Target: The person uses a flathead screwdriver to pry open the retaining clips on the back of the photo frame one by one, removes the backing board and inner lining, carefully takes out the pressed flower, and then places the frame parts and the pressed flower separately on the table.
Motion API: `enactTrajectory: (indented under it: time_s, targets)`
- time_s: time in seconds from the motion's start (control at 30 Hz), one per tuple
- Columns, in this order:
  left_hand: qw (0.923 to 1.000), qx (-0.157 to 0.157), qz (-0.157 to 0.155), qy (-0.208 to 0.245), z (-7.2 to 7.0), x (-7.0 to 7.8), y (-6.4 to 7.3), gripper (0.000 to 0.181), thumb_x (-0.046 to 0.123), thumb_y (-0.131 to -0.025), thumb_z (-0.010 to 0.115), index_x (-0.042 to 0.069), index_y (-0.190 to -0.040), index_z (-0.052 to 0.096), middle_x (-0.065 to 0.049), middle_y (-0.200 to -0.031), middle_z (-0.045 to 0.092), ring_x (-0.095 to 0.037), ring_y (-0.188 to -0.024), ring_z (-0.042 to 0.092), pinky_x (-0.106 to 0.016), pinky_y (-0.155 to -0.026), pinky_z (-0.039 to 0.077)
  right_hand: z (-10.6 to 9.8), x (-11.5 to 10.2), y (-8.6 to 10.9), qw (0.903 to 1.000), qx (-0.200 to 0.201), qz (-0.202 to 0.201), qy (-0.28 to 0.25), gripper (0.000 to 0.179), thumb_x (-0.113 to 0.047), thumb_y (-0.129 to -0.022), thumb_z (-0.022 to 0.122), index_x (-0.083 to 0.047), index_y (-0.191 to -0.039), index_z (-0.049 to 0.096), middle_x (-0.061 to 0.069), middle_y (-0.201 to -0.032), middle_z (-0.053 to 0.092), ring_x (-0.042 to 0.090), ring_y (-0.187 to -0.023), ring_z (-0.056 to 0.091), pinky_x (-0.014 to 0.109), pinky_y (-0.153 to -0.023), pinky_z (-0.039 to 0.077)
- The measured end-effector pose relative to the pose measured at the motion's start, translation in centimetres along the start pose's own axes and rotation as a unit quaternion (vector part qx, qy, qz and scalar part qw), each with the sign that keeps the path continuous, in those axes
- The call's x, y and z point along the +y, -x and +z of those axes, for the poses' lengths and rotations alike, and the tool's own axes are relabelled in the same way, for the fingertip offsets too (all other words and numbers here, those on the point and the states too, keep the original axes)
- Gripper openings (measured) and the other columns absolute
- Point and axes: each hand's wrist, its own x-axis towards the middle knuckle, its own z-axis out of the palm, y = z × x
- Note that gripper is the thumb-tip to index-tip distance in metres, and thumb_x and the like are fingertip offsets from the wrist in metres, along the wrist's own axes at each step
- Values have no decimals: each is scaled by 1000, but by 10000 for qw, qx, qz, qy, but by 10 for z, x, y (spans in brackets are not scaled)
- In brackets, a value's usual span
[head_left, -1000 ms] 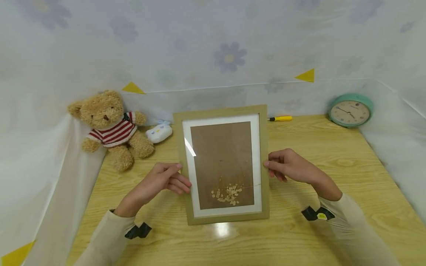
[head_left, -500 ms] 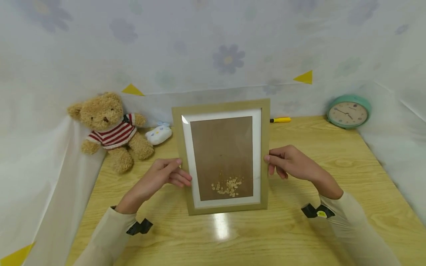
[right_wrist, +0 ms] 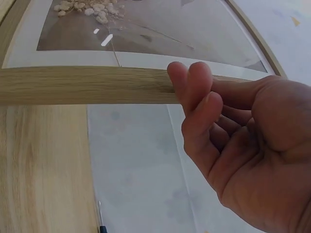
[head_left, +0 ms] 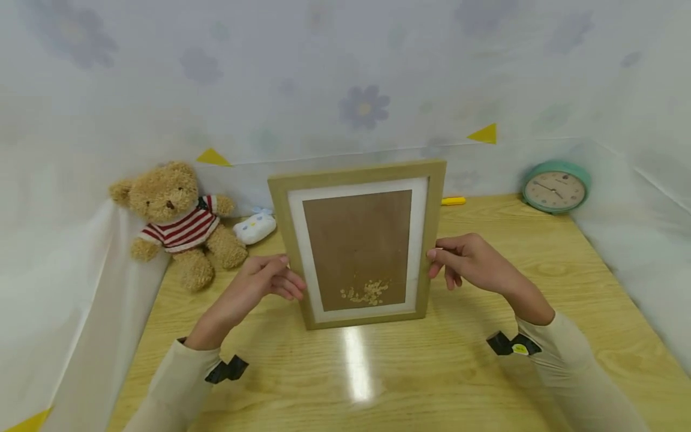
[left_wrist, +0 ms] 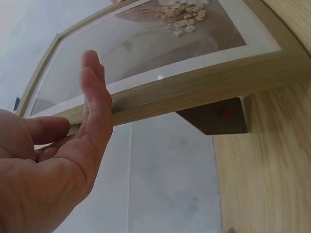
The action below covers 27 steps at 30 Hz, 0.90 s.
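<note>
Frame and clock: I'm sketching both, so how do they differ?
The frame is rectangular; the clock is round. The frame is wood-coloured, the clock green-rimmed. The frame is held between the left hand and the right hand, while the clock stands untouched at the back right of the table. Both have a border round a front turned toward the person.

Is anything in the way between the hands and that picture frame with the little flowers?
No, nothing visible is in the way. The left hand and right hand each hold a side edge of the picture frame directly.
</note>
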Motion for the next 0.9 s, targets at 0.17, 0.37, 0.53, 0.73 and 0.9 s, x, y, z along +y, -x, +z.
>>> enactTrajectory:
  time_s: [0.17, 0.37, 0.53, 0.73, 0.9]
  targets:
    - [9999, 27, 122, 3, 2, 1, 0, 48, 26, -112, 33, -14, -107, 60, -29, -99, 70, -31, -82, 73, -50, -79, 57, -1, 1, 1, 9999, 111, -20, 32, 27, -20, -106, 52, -6, -93, 71, 2, -80, 73, 29, -54, 64, 33, -49, 51]
    - [9997, 190, 177, -11, 4, 1, 0, 54, 30, -111, 35, -15, -108, 64, -29, -96, 70, -29, -80, 73, -48, -77, 57, -3, -2, 4, 9998, 180, -57, -89, 32, -19, -108, 47, 1, -105, 72, 10, -84, 75, 24, -58, 68, 35, -50, 52]
    - [9993, 318, 211, 0, 7, 0, 0, 52, 29, -111, 34, -14, -111, 63, -29, -96, 70, -29, -80, 73, -47, -77, 58, -3, -5, 6, 9991, 241, -50, -348, 45, -22, -110, 38, 5, -101, 73, 14, -86, 75, 27, -61, 69, 37, -50, 52]
    - [9990, 365, 259, 87, 10, 0, 0, 53, 31, -111, 36, -15, -110, 63, -38, -102, 66, -30, -83, 73, -46, -78, 58, -2, -7, 9, 9970, 309, -178, -684, 54, -24, -112, 30, 11, -100, 70, 17, -88, 75, 29, -63, 70, 36, -50, 52]
    - [9985, 468, 268, 92, 11, 1, 0, 58, 36, -110, 38, -13, -102, 68, -40, -101, 65, -35, -83, 72, -44, -78, 58, -1, -9, 12, 9951, 468, -197, -846, 55, -27, -113, 25, 17, -118, 56, 19, -88, 75, 30, -64, 70, 37, -49, 52]
